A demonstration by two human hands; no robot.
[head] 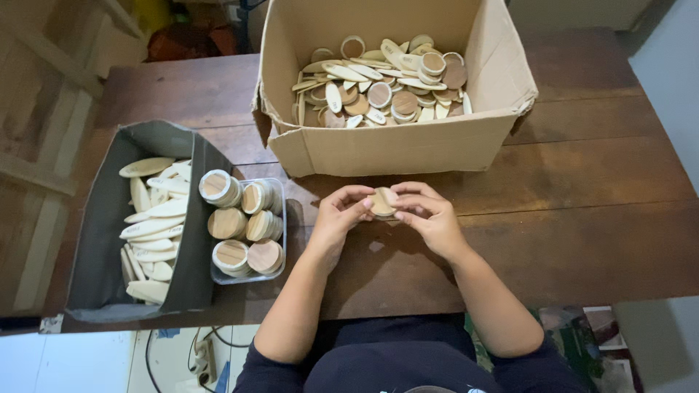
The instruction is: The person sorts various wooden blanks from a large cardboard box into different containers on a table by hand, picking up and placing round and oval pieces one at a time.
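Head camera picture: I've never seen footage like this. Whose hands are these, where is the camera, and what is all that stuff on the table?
There is no machine here. The one picture comes from a camera worn on a person's head, looking straight down at that person's own two bare hands over a dark wooden table.

The left hand and the right hand meet in the middle and hold one small round wooden disc between their fingertips.

Behind the hands stands an open cardboard box holding a loose heap of round discs and pale oval wooden pieces. To the left sits a clear plastic tray filled with stacks of round wooden discs. Beside it, further left, a dark grey bin holds pale oval wooden pieces only.
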